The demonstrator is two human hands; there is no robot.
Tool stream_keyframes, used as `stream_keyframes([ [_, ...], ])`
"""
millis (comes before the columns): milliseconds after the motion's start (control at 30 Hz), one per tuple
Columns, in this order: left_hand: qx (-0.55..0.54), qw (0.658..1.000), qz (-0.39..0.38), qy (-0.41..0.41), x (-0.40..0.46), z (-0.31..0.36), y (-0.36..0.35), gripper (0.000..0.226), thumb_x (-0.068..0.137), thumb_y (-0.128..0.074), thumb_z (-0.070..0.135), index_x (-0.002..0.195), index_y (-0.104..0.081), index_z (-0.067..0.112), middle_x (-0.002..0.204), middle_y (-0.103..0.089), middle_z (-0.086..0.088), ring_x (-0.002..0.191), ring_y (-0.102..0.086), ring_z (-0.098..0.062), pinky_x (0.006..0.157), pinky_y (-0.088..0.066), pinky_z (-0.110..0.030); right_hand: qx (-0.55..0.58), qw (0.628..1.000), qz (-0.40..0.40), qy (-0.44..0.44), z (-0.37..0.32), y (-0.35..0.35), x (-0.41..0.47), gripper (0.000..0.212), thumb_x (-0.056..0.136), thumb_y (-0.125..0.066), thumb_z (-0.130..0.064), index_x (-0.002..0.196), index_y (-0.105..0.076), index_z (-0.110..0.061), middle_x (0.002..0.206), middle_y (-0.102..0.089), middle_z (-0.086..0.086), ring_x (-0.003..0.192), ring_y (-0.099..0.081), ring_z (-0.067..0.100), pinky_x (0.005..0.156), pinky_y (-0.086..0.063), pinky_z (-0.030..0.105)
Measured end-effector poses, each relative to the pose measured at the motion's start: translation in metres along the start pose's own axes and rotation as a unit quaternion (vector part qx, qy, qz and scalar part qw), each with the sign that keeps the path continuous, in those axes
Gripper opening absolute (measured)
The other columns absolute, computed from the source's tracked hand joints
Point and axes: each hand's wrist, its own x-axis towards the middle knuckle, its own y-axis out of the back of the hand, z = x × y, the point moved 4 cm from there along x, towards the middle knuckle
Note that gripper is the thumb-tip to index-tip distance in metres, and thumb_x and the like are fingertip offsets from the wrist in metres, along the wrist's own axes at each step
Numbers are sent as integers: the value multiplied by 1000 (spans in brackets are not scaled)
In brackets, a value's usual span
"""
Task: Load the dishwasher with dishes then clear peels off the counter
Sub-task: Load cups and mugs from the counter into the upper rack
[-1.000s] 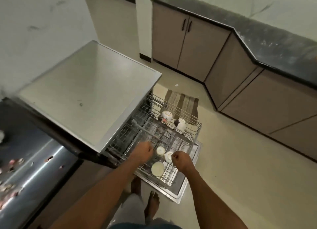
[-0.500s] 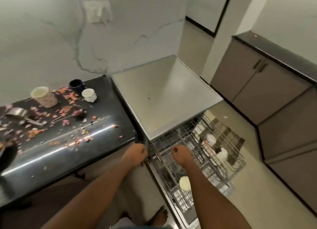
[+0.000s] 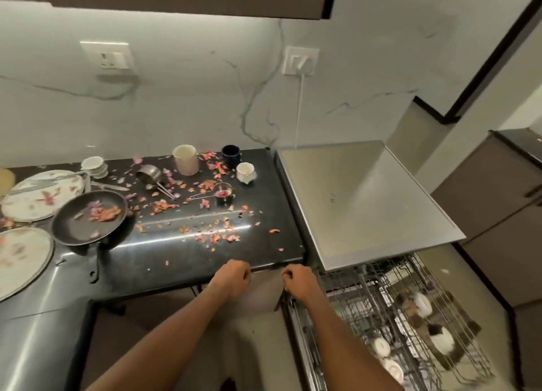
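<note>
Now facing the counter (image 3: 181, 261) square on, where half a second ago only part of it showed at the left. Left hand (image 3: 231, 276) curled into a loose fist at the counter's front edge, nothing in it. Right hand (image 3: 300, 282) likewise curled, empty, just above the near corner of the pulled-out dishwasher rack (image 3: 410, 326), lifted off the wires reached into earlier. Cups (image 3: 422, 304) sitting in the rack as before. Newly in sight at the left: frying pan (image 3: 89, 217) and plates (image 3: 41, 194). Peels (image 3: 205, 208) scattered across the counter among mugs (image 3: 186, 159).
</note>
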Motion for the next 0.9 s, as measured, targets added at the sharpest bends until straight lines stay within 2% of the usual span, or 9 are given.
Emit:
stream_keyframes([
  [133, -14, 999, 34, -9, -15, -28, 12, 20, 97, -51, 25, 80, -61, 20, 86, -69, 0, 75, -62, -18, 66, -44, -31, -7, 1000, -13, 9, -34, -20, 6, 23, 94, -54, -22, 99, -77, -21, 100, -77, 7, 98, -71, 26, 90, -55, 35],
  [267, -50, 995, 92, -2, -29, -54, 27, 32, 104, -48, 33, 77, -55, 18, 78, -65, -2, 69, -58, -18, 62, -38, -31, -27, 997, -39, 53, -80, -41, 12, 24, 94, -54, -23, 102, -77, -22, 97, -78, 4, 97, -72, 24, 89, -55, 35],
  [433, -105, 987, 110, 53, -36, -86, 30, 34, 105, -47, 33, 81, -61, 13, 75, -65, -1, 67, -61, -18, 65, -50, -36, -14, 994, -80, 75, -116, -62, 23, 23, 96, -55, -21, 104, -77, -23, 96, -77, 0, 91, -73, 18, 88, -58, 38],
  [500, -120, 985, 105, 61, -36, -91, 32, 32, 105, -47, 32, 82, -61, 15, 76, -65, -1, 67, -61, -16, 66, -51, -34, 15, 994, -85, 67, -122, -67, 33, 21, 97, -56, -18, 103, -77, -22, 88, -77, -2, 81, -74, 12, 85, -61, 36],
  [600, -120, 983, 111, 83, -30, -101, 36, 33, 105, -46, 32, 81, -58, 13, 76, -67, -3, 68, -63, -21, 68, -52, -40, 85, 991, -93, 47, -135, -76, 50, 21, 98, -57, -11, 101, -76, -21, 79, -76, -1, 69, -74, 9, 78, -63, 35],
  [700, -126, 980, 121, 100, -18, -110, 40, 34, 105, -45, 34, 80, -57, 15, 75, -65, -1, 68, -63, -22, 67, -52, -42, 157, 982, -100, 39, -152, -79, 69, 23, 100, -57, -8, 98, -74, -23, 80, -76, 3, 71, -75, 12, 79, -64, 37],
  [767, -121, 979, 132, 102, -8, -112, 49, 33, 104, -45, 35, 77, -53, 17, 74, -63, 0, 69, -62, -23, 65, -47, -39, 201, 974, -99, 31, -164, -76, 88, 23, 100, -57, -7, 98, -76, -20, 80, -77, 4, 72, -75, 14, 79, -64, 36],
  [900, -111, 974, 165, 109, 18, -116, 81, 29, 103, -45, 34, 79, -53, 21, 83, -69, -7, 74, -63, -26, 67, -44, -39, 304, 948, -90, -28, -190, -66, 129, 19, 102, -55, -4, 97, -73, -8, 81, -76, 10, 70, -74, 23, 68, -64, 35],
])
